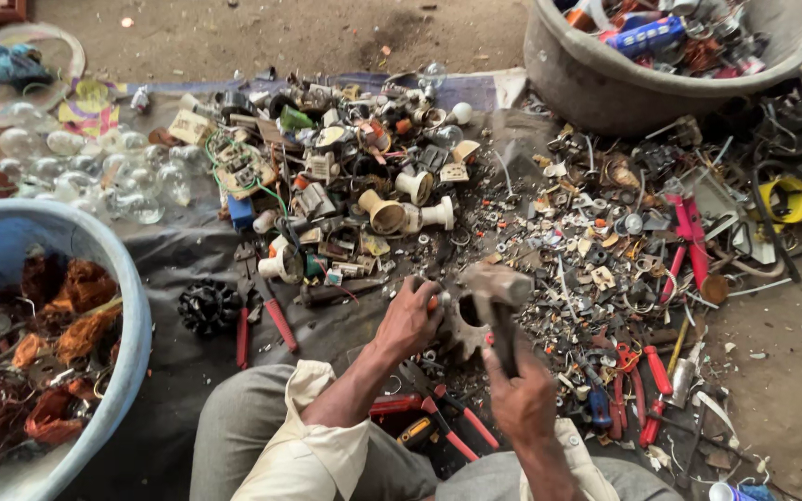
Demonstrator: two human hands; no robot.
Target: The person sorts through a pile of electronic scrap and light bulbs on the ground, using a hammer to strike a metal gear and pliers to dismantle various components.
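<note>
Two bare hands work beside a toothed metal gear [461, 325]: left hand [410, 315] pinching a small orange part, right hand [520, 394] fist-wrapped around a blunt steel hammer [498, 297].

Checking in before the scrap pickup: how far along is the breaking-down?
Done: copper windings fill the blue tub. In hand: the left hand steadies a small part on a gear-like block; the right hand swings a hammer. Left: a large unsorted scrap pile.

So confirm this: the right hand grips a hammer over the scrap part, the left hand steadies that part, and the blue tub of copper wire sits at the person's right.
Wrong on one point: the head view shows the blue tub of copper wire at the person's left. The right hand does grip the hammer, and the left hand steadies the scrap part.
</note>
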